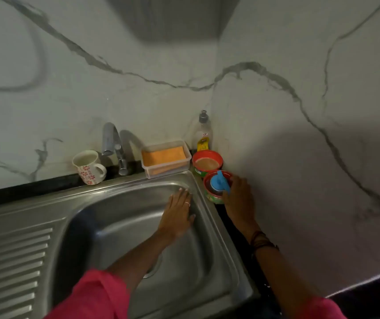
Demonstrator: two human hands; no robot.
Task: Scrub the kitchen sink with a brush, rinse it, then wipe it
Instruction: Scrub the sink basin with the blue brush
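Note:
A stainless steel sink [115,226] fills the lower middle of the head view. My left hand [177,212] lies flat with straight fingers on the sink's far right inner wall. My right hand [238,199] reaches to a red tub [214,196] at the sink's right rim and grips a blue brush [220,183] that sits in it. A second red tub [207,163] with brownish paste stands just behind. A clear box with an orange cloth [166,157] sits at the sink's back edge.
A chrome tap [112,143] rises behind the sink, with a flowered white mug [89,166] to its left. A soap bottle [202,132] stands in the corner. Marble walls close the back and right. A ribbed draining board [12,261] lies to the left.

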